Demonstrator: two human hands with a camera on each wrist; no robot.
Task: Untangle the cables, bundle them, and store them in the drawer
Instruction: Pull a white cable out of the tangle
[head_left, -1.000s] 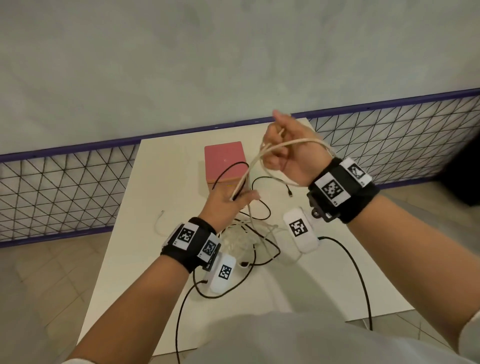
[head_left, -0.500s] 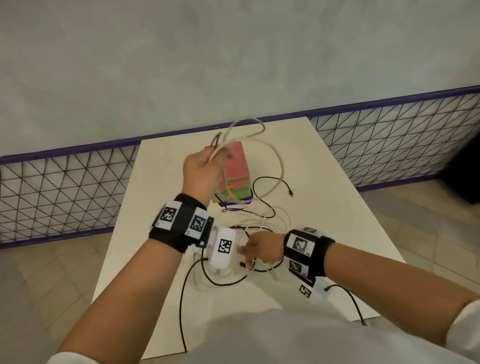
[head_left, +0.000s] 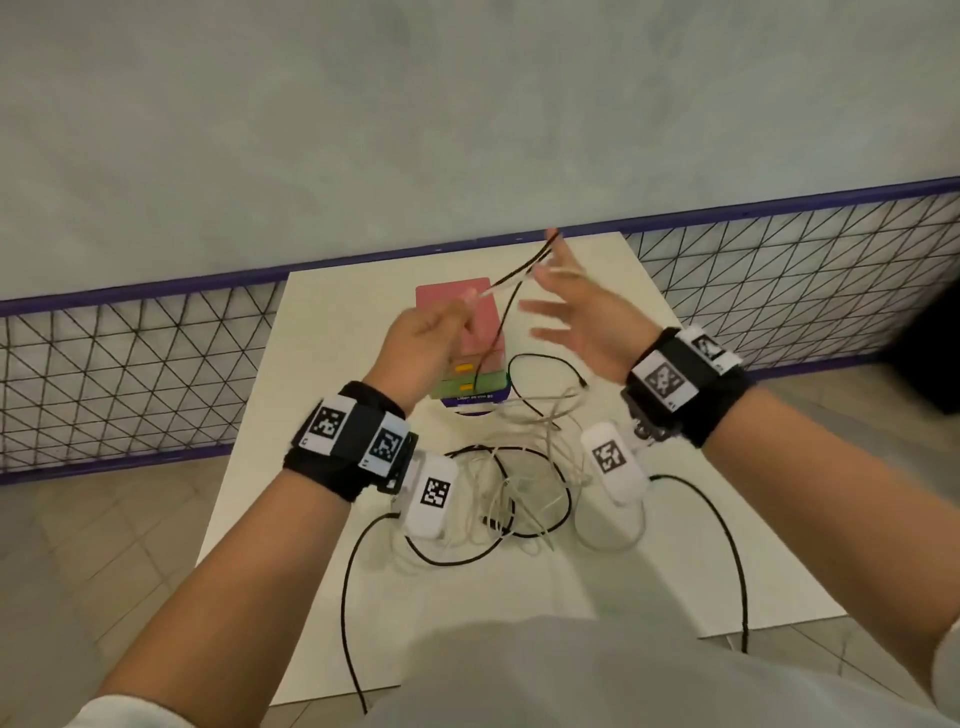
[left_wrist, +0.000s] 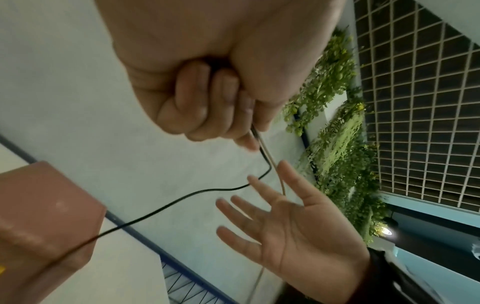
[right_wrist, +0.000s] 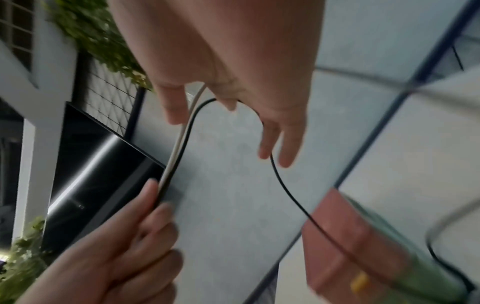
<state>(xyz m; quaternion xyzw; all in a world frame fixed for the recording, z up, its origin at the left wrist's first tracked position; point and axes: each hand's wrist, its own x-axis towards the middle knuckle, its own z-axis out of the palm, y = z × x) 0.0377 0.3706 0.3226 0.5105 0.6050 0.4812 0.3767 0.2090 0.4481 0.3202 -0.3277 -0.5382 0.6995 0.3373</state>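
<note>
Above the small drawer unit (head_left: 460, 312), pink on top with a green drawer under it, my left hand (head_left: 447, 322) grips a black cable (head_left: 505, 317) and a white cable (right_wrist: 176, 152) together in a fist. Both cables run to my right hand (head_left: 561, 312), held up beside it with fingers spread and straight. In the right wrist view the black cable (right_wrist: 285, 185) loops round those fingers (right_wrist: 285, 148) and drops towards the drawer unit (right_wrist: 345, 236). The left wrist view shows the fist (left_wrist: 228, 123) and the open right palm (left_wrist: 291, 226). A tangle of cables (head_left: 519, 483) lies on the table below.
The white table (head_left: 332, 364) stands against a purple-railed mesh fence (head_left: 130, 374) and a pale wall. Black leads (head_left: 727, 545) from the wrist units trail over the table's front edge. Tiled floor lies on both sides.
My right hand has risen from the tangle on the table to beside my left hand, and the cables now loop over its spread fingers. My left hand has shifted right, over the drawer unit.
</note>
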